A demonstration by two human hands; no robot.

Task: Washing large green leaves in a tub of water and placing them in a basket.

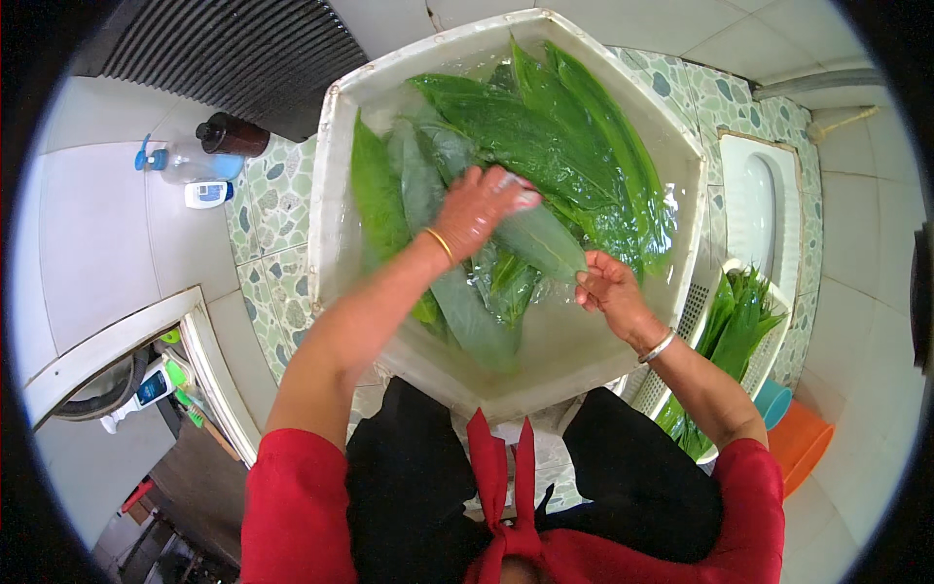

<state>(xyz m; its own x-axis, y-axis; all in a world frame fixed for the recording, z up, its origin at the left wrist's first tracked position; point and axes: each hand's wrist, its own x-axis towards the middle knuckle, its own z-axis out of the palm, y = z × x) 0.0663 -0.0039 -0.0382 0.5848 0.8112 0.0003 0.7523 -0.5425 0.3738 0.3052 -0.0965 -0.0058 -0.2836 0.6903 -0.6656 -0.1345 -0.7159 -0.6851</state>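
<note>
A white plastic tub [334,195] holds water and several long, broad green leaves [545,136], many under the surface. My right hand [613,292] pinches the tip of one wet leaf [538,237] near the tub's right side. Against the upper part of that same leaf, my left hand [477,209] is closed over a small white-and-pink wad [525,192]. The wad looks like a cloth or sponge, mostly covered by my fingers. Other leaves [448,263] lie in the water beneath my left forearm.
To the right, a white slotted basket [778,336] holds more leaves [735,336], close to an orange bucket [809,428] and a teal container [772,403]. A squat toilet [764,200] is behind. Several bottles [206,195] stand at the left wall, near a black ribbed board [224,58].
</note>
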